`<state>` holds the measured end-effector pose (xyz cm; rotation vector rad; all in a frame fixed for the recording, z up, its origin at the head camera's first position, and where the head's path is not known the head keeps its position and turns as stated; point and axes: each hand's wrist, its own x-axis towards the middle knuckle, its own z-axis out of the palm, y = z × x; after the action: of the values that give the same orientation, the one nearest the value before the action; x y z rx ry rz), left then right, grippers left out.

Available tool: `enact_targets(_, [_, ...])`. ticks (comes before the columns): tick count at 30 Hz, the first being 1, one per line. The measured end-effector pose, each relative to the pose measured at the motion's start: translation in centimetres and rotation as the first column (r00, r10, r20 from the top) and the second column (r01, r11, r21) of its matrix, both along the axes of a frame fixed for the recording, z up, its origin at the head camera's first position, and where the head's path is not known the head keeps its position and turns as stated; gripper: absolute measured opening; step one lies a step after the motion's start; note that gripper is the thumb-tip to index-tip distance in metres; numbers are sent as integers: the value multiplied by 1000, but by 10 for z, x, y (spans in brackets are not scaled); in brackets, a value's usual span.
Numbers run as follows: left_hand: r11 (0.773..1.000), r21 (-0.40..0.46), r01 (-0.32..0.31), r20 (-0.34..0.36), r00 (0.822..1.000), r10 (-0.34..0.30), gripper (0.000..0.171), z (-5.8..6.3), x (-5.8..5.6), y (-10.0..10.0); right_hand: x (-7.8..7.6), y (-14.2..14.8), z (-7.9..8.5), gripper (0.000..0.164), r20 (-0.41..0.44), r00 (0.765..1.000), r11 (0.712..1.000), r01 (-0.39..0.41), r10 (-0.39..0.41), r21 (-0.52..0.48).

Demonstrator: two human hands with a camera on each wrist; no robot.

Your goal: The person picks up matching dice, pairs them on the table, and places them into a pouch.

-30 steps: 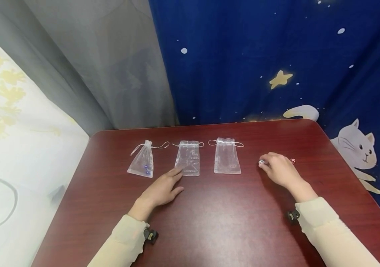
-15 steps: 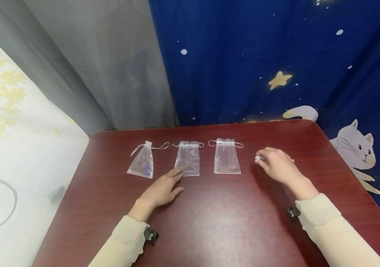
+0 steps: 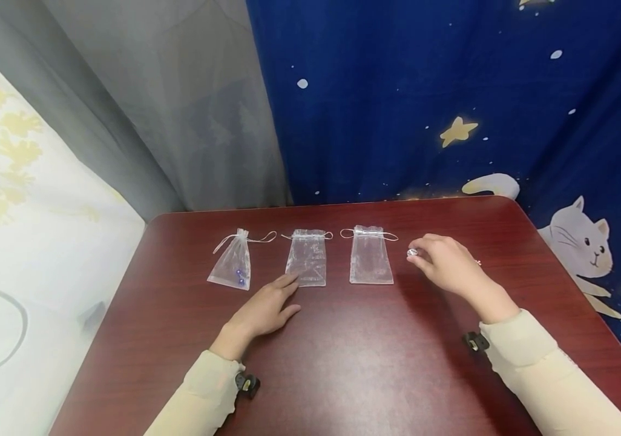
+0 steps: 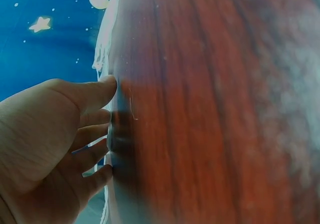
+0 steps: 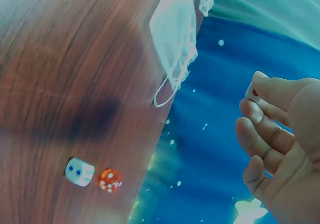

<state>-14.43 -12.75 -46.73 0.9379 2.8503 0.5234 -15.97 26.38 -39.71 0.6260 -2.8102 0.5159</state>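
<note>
My right hand (image 3: pixel 446 266) pinches a white die (image 3: pixel 412 252) between thumb and fingertips, right of the third pouch. A red pip shows on that die (image 5: pixel 253 93) in the right wrist view. Three sheer white organza drawstring pouches lie in a row. The left pouch (image 3: pixel 226 269) is cinched at its neck and has small blue pieces (image 3: pixel 241 278) inside. The middle pouch (image 3: pixel 310 260) and the right pouch (image 3: pixel 371 260) lie flat. My left hand (image 3: pixel 264 307) rests with relaxed fingers, its fingertips at the middle pouch's lower left corner.
Behind my right hand, a white die with blue pips (image 5: pixel 79 171) and a translucent orange-red die (image 5: pixel 110 180) sit on the table; my hand mostly hides them in the head view. The reddish-brown table (image 3: pixel 343 363) ends at blue and grey curtains (image 3: pixel 376 109).
My right hand has moved left and away from me with the white die, towards the right pouch. The left hand and the pouches have stayed in place.
</note>
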Motion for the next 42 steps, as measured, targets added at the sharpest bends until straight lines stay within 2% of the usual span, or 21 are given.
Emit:
enact_targets(9, [1000,4,8,4,1000,-8,54,0,-2,0,3,-19,5,15,19,999,999,-34,34,10])
enact_targets(17, [1000,4,3,19,1000,-3,54,0,-2,0,3,-37,3,17,-10,996,996,-88,88,11])
enact_targets(32, [1000,-8,-6,29,1000,6,55,1,-1,-1,3,-75,3,11,-68,976,978,-208,209,21])
enact_targets(42, [1000,-2,-14,43,999,14,55,1,1,-1,6,-95,6,18,-59,965,967,-253,255,31])
